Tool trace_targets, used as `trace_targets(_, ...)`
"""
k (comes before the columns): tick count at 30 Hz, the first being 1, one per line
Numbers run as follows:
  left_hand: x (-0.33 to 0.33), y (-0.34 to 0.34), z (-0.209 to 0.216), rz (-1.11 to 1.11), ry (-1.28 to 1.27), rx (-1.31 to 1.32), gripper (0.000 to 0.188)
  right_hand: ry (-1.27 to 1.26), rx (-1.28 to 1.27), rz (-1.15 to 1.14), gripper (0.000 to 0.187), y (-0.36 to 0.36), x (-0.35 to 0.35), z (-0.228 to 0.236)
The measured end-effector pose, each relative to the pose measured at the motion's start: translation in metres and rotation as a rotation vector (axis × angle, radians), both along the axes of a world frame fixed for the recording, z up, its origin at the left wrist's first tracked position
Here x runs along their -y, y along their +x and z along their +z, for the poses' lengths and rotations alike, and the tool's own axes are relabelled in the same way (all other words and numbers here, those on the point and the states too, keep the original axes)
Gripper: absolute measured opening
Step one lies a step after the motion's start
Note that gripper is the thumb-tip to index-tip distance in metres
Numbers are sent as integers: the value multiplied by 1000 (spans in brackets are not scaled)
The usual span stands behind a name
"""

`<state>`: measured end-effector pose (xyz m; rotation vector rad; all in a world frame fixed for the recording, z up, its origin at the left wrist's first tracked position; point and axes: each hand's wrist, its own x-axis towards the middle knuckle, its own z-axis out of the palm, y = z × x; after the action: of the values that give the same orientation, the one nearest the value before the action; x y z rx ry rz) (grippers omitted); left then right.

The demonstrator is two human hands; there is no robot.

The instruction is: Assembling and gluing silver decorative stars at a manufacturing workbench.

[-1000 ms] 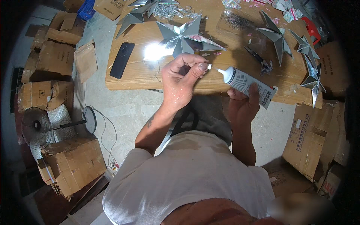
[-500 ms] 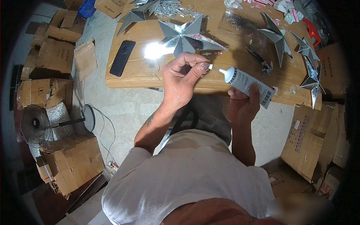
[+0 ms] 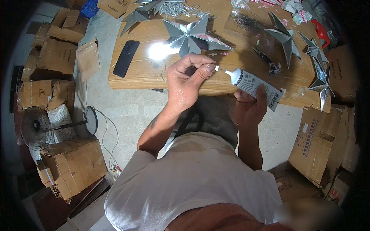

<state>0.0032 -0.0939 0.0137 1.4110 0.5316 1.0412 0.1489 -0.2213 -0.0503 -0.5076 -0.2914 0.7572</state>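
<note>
Over the table's near edge, my left hand (image 3: 185,82) pinches a small white cap (image 3: 216,68) between thumb and forefinger. My right hand (image 3: 251,107) is wrapped round a white-and-grey squeeze tube (image 3: 254,85), which is tilted with its narrow nozzle toward the cap. A short gap separates nozzle and cap, with a thin pale line in it that I cannot make out for sure. Just beyond my left hand a silver star ornament (image 3: 187,36) with a glittery trim lies on the wooden table (image 3: 146,81).
A black phone (image 3: 126,58) lies at the table's left. More silver stars (image 3: 287,40) sit to the right, near a dark pliers-like tool (image 3: 263,56). Silver tinsel (image 3: 175,9) is heaped at the back. Cardboard boxes (image 3: 79,165) and a fan (image 3: 36,127) stand at the left.
</note>
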Motion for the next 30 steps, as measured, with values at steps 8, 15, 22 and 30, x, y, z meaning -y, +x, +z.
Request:
trace_targets(8, 0, 0, 0, -1, 3, -2, 9, 16, -2, 14, 33, -1, 1, 3)
trace_targets(15, -1, -2, 2, -5, 36, -48, 11, -25, 32, 2, 32, 0, 1, -1)
trace_targets(22, 0, -2, 2, -68, -21, -97, 7, -83, 126, -64, 38, -3, 2, -6)
trace_targets(30, 5, 5, -1, -118, 76, -85, 8, -137, 36, -41, 37, -7, 9, -7)
